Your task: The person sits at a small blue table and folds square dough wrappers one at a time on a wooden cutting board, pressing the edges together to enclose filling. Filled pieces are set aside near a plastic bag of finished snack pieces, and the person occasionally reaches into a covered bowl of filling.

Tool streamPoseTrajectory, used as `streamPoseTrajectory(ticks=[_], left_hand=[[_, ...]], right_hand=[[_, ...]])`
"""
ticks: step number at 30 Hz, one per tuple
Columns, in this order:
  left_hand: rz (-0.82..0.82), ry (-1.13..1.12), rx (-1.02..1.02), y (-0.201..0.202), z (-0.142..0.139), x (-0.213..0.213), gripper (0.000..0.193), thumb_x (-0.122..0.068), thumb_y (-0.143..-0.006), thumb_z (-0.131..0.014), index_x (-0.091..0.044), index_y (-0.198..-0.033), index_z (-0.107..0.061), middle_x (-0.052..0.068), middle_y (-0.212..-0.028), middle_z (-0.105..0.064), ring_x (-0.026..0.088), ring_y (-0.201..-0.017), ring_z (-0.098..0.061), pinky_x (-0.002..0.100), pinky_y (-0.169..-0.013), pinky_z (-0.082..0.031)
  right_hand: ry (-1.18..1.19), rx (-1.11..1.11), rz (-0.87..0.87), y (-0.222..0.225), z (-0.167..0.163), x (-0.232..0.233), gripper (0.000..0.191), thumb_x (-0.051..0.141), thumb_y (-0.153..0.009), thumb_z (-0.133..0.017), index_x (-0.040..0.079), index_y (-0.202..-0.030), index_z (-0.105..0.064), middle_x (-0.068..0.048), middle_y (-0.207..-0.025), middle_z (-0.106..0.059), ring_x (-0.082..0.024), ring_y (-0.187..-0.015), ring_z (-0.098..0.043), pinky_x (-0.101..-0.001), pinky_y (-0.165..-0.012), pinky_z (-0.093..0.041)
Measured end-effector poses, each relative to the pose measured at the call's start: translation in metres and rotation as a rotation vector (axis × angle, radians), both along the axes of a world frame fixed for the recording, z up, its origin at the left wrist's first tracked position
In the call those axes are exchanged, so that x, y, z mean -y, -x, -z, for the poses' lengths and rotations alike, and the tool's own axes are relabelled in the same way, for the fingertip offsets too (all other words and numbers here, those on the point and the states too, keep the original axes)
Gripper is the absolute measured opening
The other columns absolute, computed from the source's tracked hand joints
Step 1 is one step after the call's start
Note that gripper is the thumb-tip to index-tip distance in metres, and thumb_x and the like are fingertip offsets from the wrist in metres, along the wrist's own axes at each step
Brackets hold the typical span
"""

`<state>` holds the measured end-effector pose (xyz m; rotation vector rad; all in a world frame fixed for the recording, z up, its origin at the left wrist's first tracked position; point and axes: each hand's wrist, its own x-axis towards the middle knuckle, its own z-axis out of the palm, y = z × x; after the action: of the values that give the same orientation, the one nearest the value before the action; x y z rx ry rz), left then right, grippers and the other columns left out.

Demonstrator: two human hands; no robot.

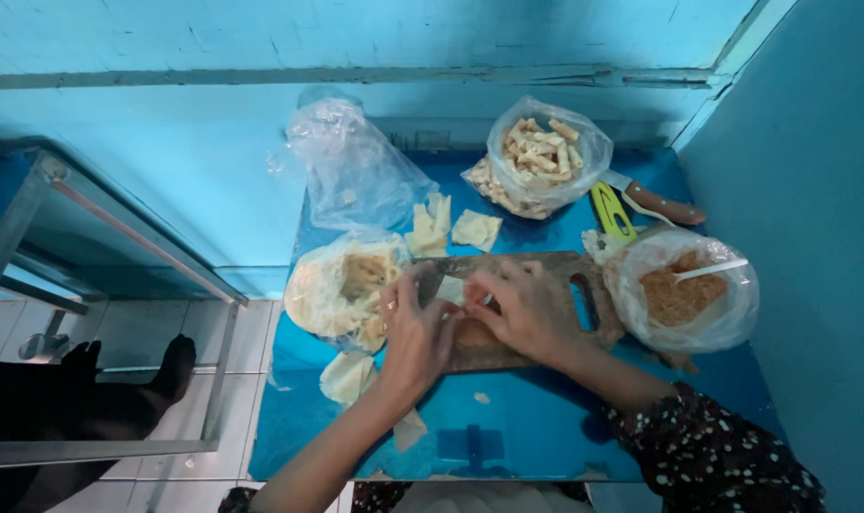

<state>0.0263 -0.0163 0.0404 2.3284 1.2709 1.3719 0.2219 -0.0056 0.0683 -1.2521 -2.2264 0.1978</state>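
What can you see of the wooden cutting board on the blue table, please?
The wooden cutting board is brown and worn, with a slot handle at its right end. It lies flat on the blue table. The left hand and right hand rest on it, covering its middle, around a pale wrapper piece.

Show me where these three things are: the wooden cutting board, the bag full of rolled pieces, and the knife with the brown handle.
wooden cutting board [584, 271]: head view, on its bare right end above the handle hole.
bag full of rolled pieces [543, 152]: head view, on the rolls inside.
knife with the brown handle [667, 205]: head view, on the handle.
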Motion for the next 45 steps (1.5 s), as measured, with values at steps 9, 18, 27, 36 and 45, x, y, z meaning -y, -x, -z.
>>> streamPoseTrajectory(ticks=[9, 18, 27, 36, 45], left_hand=[[-0.004, 0.012, -0.109, -0.003, 0.000, -0.007, 0.006, -0.005, -0.079, -0.072, -0.001, -0.083, -0.073, 0.022, -0.136, -0.055, 0.042, -0.121, -0.048, 0.053, -0.103, -0.037], [-0.055, -0.024, -0.088, -0.003, 0.000, -0.002, 0.009, -0.004, -0.077, -0.071, -0.003, -0.086, -0.072, 0.023, -0.143, -0.052, 0.044, -0.122, -0.047, 0.050, -0.105, -0.039], [-0.046, 0.007, -0.106, -0.004, 0.011, -0.014, 0.012, -0.007, -0.083, -0.070, -0.002, -0.094, -0.072, 0.024, -0.140, -0.050, 0.046, -0.122, -0.045, 0.054, -0.103, -0.036], [-0.141, -0.080, -0.153, -0.001, 0.006, 0.002, 0.026, -0.004, -0.083, -0.066, 0.000, -0.108, -0.072, 0.024, -0.150, -0.045, 0.045, -0.126, -0.045, 0.053, -0.110, -0.037], [-0.108, -0.142, -0.196, 0.003, 0.001, 0.005, 0.017, -0.006, -0.082, -0.069, 0.003, -0.096, -0.072, 0.022, -0.147, -0.049, 0.042, -0.124, -0.046, 0.054, -0.107, -0.036]], right_hand=[[-0.030, -0.083, 0.000, 0.002, -0.011, 0.002, 0.021, 0.027, -0.085, -0.078, 0.018, -0.101, -0.067, 0.008, -0.093, -0.075, -0.021, -0.100, -0.065, -0.0438, -0.088, -0.043], [-0.163, 0.017, -0.025, 0.006, 0.000, -0.005, 0.020, 0.024, -0.090, -0.075, 0.016, -0.106, -0.066, 0.002, -0.096, -0.072, -0.024, -0.099, -0.062, -0.0453, -0.089, -0.043], [-0.083, -0.057, -0.049, 0.005, -0.009, -0.004, 0.029, 0.024, -0.086, -0.075, 0.014, -0.111, -0.064, 0.003, -0.101, -0.072, -0.024, -0.103, -0.062, -0.0440, -0.091, -0.042], [0.003, 0.025, 0.057, 0.017, -0.018, -0.017, 0.024, 0.020, -0.086, -0.073, 0.016, -0.109, -0.067, 0.002, -0.097, -0.074, -0.025, -0.094, -0.064, -0.0452, -0.084, -0.043], [-0.347, 0.211, -0.164, 0.002, 0.009, -0.009, 0.045, 0.019, -0.088, -0.069, 0.012, -0.132, -0.066, -0.008, -0.114, -0.073, -0.023, -0.112, -0.067, -0.0492, -0.100, -0.043]])
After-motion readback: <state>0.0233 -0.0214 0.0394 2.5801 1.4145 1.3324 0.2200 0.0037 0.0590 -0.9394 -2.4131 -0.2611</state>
